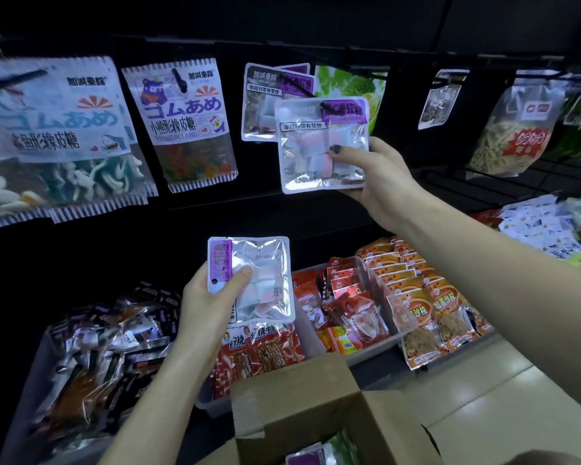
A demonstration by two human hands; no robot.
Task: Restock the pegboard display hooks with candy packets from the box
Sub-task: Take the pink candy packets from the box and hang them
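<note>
My right hand (373, 176) grips a silvery candy packet with a purple label (316, 146) by its lower right corner, holding it up at a black hook tip (326, 105) on the dark pegboard. Behind it hang similar packets (260, 102) on the same hook. My left hand (208, 303) holds a second silvery candy packet (259, 280), turned sideways, lower down over the snack bins. The open cardboard box (309, 397) sits at the bottom centre, with a purple-labelled packet (311, 456) showing inside.
Gummy candy bags (185, 119) and shark gummy bags (64, 129) hang to the left. Bags of dried snacks (514, 129) hang at right. Below stand clear bins of red snack packets (346, 307), orange packets (426, 297) and dark packets (98, 347).
</note>
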